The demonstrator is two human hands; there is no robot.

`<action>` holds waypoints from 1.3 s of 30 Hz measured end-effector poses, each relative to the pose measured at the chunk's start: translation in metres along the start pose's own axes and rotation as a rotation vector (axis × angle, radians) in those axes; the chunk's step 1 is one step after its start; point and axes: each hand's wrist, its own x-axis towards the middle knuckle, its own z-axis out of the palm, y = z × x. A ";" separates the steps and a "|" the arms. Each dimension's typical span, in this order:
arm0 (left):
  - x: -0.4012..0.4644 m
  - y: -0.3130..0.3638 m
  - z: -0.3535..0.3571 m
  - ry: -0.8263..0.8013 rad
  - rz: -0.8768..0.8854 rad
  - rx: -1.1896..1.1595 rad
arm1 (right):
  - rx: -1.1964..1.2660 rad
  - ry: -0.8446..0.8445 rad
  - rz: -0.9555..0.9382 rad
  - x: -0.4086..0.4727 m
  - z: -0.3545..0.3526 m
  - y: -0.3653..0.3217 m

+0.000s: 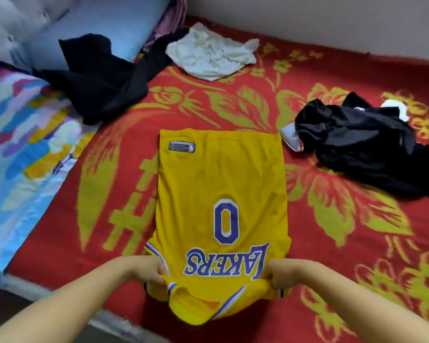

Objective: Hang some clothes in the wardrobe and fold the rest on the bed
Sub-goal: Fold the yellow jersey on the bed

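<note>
Looked like early days on the folding. Yellow jersey (221, 194) spread flat, front up, in the middle of the frame on the red and gold bed cover (357, 231), hem toward the top of the frame, shoulders toward the bottom. Left hand (156, 272) pinched one shoulder strap, fingers curled into the fabric; right hand (279, 274) did the same on the other strap. So both grips were closed on the jersey, neither one wide. Collar end sat bunched at the near edge of the bed, lower centre of the frame. Seemed like laid out for a first fold, no fold in it yet as far as could be seen.

Left to do, judging by the mess: black garment (97, 78) heaped in the upper left, partly up on the blue pillow (104, 23). Crumpled white cloth (208, 53) at top centre. Another black bundle with white trim (357, 142) at the right, just beside the jersey's far corner but not touching it. No folded stack anywhere in view. No wardrobe in view either, so couldn't say how the hanging part stood. Colourful patterned pillow (22, 134) at the left edge.
</note>
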 end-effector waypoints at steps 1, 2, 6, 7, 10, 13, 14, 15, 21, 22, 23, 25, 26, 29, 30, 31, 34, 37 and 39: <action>0.001 0.002 -0.027 0.072 -0.012 0.009 | 0.003 0.043 0.010 -0.001 -0.025 0.004; 0.000 0.006 -0.053 0.132 -0.031 0.000 | 0.009 0.086 0.028 -0.003 -0.050 0.008; -0.004 0.038 -0.182 0.440 -0.038 -0.012 | 0.014 0.328 0.147 -0.009 -0.174 0.032; -0.002 0.048 -0.216 0.572 -0.033 0.012 | 0.020 0.435 0.188 -0.009 -0.207 0.038; 0.012 0.070 -0.288 1.088 -0.054 -0.050 | 0.067 0.978 0.345 -0.003 -0.274 0.050; 0.036 0.083 -0.293 1.345 -0.062 -0.066 | 0.108 1.434 0.262 0.024 -0.277 0.038; 0.051 0.083 -0.276 1.306 -0.047 0.008 | 0.061 1.391 0.222 0.039 -0.262 0.032; 0.066 0.081 -0.250 1.232 -0.032 0.112 | -0.006 1.284 0.199 0.057 -0.239 0.025; 0.136 0.028 -0.080 0.676 -0.098 0.538 | -0.184 0.605 0.268 0.146 -0.089 0.026; 0.139 0.017 -0.070 0.692 -0.077 0.534 | -0.170 0.584 0.308 0.153 -0.077 0.034; 0.141 0.007 -0.064 0.741 -0.068 0.501 | -0.157 0.581 0.350 0.155 -0.070 0.041; 0.147 -0.014 -0.062 0.884 0.003 0.580 | -0.147 0.613 0.411 0.162 -0.065 0.055; 0.148 -0.025 -0.066 0.944 0.044 0.644 | -0.146 0.635 0.424 0.164 -0.068 0.061; 0.148 -0.046 -0.093 0.991 0.032 0.645 | -0.179 0.653 0.424 0.165 -0.081 0.075; 0.147 -0.051 -0.095 0.967 0.016 0.642 | -0.195 0.629 0.421 0.163 -0.084 0.076; 0.143 -0.053 -0.096 0.941 -0.006 0.678 | -0.206 0.620 0.418 0.161 -0.086 0.078; 0.129 -0.042 -0.094 0.818 -0.030 0.784 | -0.280 0.604 0.418 0.145 -0.087 0.076; 0.112 -0.020 -0.054 0.540 -0.099 0.666 | -0.391 0.560 0.434 0.118 -0.072 0.081; 0.110 -0.006 -0.012 0.629 -0.015 0.651 | -0.424 0.540 0.503 0.106 -0.051 0.092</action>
